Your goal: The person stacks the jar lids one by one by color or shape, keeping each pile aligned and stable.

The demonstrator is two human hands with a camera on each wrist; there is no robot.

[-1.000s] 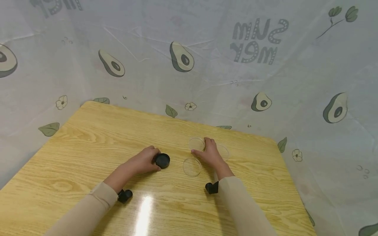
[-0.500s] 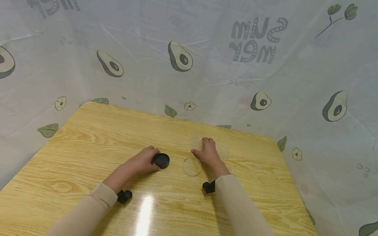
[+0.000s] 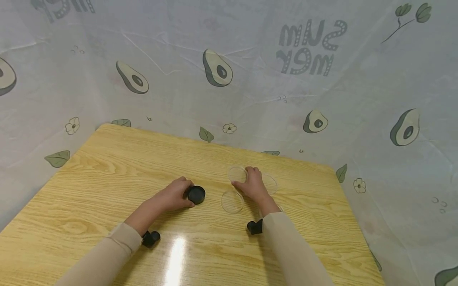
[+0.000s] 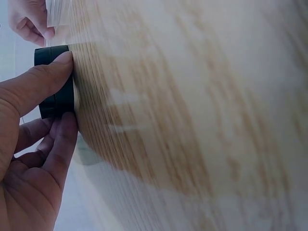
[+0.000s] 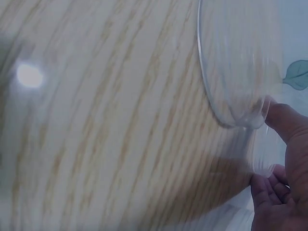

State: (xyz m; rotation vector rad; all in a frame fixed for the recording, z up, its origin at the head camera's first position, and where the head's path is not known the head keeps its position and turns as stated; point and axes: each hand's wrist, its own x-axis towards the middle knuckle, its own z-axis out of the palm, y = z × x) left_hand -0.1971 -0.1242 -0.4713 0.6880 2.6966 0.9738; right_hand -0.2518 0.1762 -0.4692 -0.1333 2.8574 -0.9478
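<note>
My left hand grips a short black round container on the table, thumb on one side and fingers on the other. In the left wrist view a seam runs round the side of the black container. To the right, my right hand holds a clear round dish by its side. Between thumb and fingers, the clear dish shows only in part in the right wrist view. A second clear dish lies nearer, between the two hands.
Another clear dish lies just right of my right hand. One more clear rim shows partly behind my right wrist. The wooden table ends at a pale printed cloth behind.
My right wrist has shifted slightly left, and more of the clear rim behind it shows. Both hands keep their holds; the black container stays in place.
</note>
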